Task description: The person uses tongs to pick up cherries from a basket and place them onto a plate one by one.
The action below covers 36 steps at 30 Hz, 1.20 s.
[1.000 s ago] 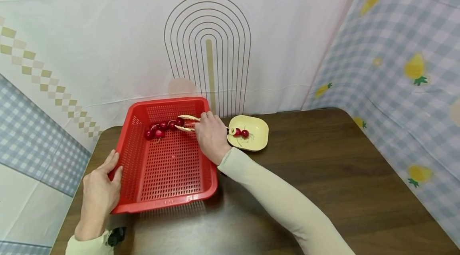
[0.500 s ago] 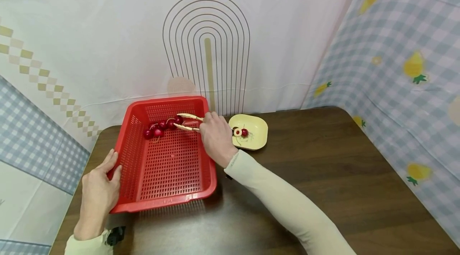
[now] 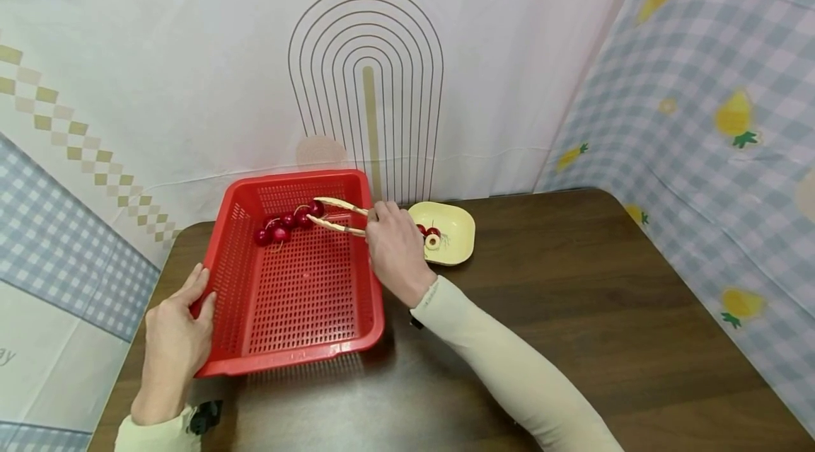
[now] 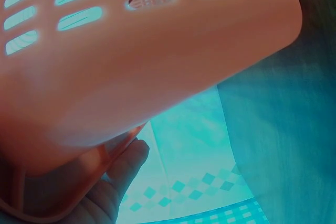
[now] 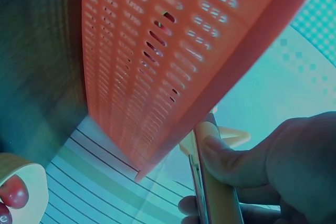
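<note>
A red perforated plastic basket (image 3: 302, 314) stands tilted on the table, its left rim gripped by my left hand (image 3: 175, 335). Several dark red cherries (image 3: 280, 233) with stems lie along its far-left inside. My right hand (image 3: 397, 247) holds a pair of cream-coloured tongs (image 3: 335, 227) over the basket's right rim. Their spread tips reach the rightmost cherry (image 3: 317, 208), one on each side of it. The ring at the tongs' rear end overlaps a pale yellow dish (image 3: 460, 229), where red cherries (image 5: 14, 191) lie. The right wrist view shows my thumb on the tongs' arm.
Dark brown wooden table (image 3: 560, 310) extends right of the basket and in front of it. A white printed cloth (image 3: 191, 84) hangs behind, close to the basket's far rim. A blue checked cloth (image 3: 688, 155) hangs on the right.
My right hand has shifted slightly right, drawing the tongs' ring further over the yellow dish. The tips stay around the rightmost cherry. My left hand and the basket have barely moved.
</note>
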Available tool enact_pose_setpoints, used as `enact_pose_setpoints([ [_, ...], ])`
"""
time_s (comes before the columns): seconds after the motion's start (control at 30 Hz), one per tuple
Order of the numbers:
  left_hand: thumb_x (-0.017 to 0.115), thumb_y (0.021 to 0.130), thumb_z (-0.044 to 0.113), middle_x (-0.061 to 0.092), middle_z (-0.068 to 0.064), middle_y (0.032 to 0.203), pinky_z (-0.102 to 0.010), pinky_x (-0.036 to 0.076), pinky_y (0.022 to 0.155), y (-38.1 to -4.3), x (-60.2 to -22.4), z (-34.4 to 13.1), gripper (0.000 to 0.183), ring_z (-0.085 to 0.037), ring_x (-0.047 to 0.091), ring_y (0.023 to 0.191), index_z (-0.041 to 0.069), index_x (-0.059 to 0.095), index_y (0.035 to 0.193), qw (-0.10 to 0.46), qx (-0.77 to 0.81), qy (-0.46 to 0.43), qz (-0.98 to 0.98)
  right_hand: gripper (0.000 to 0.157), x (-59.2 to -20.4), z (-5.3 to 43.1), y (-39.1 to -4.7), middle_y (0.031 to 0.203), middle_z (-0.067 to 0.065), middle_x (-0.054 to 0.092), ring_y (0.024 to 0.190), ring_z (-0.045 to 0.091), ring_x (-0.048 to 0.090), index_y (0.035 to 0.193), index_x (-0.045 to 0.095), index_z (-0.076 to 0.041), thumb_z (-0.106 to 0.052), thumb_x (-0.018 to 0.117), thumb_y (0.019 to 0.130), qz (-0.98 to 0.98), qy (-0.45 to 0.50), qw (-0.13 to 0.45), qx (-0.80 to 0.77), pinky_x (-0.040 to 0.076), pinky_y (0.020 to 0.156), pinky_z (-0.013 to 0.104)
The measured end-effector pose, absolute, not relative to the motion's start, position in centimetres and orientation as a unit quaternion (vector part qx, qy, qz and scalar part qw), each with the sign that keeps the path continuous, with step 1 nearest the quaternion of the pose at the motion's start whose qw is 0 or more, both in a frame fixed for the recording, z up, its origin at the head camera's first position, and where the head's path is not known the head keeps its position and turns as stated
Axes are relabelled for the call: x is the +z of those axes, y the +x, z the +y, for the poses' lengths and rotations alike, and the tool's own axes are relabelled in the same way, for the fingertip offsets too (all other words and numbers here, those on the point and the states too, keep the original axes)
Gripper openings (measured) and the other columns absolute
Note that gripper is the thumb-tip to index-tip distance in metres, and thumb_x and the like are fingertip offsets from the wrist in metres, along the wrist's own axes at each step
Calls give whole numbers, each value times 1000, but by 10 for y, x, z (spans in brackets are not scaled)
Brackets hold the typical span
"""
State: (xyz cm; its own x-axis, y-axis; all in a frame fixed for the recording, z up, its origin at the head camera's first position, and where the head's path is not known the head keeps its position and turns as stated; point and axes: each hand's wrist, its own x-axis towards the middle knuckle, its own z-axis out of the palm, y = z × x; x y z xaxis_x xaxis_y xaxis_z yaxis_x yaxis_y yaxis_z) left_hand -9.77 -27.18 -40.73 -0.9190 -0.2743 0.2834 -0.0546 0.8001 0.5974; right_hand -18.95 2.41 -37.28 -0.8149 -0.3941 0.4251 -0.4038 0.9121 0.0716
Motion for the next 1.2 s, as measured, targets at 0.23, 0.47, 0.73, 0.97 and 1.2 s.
enact_pose_setpoints([
  [0.23,63,98,6,55,-13,148,-63,47,99,-98,-408,-273,46,-46,57,128,2,56,143,179,-301,85,-933,21,-375,31,-185,92,5,65,85,22,58,107,76,-2,-15,73,90,-955,194,223,36,51,71,32],
  [0.47,64,98,6,55,-13,148,-62,47,99,-98,-408,-273,46,-46,57,128,2,56,143,180,-301,85,-933,34,-379,39,-179,92,7,63,84,23,56,117,73,1,-19,78,89,-958,181,218,54,50,72,33],
  [0.73,64,97,4,55,-14,147,-63,48,98,-99,-409,-273,45,-47,57,127,1,57,142,184,-301,83,-932,40,-379,47,-171,91,7,65,84,23,58,120,74,0,-21,81,87,-959,167,213,83,51,71,31],
  [0.97,63,98,5,55,-13,148,-63,47,99,-98,-409,-273,45,-48,56,128,1,57,142,185,-303,82,-931,39,-379,52,-166,90,7,64,82,23,56,119,74,0,-20,82,86,-960,156,205,106,51,71,32],
  [1.2,63,98,5,55,-13,148,-62,46,99,-98,-410,-274,44,-48,56,128,0,57,142,187,-302,78,-932,37,-379,56,-160,90,6,62,81,24,55,117,76,-2,-19,83,84,-961,141,205,125,51,70,35],
])
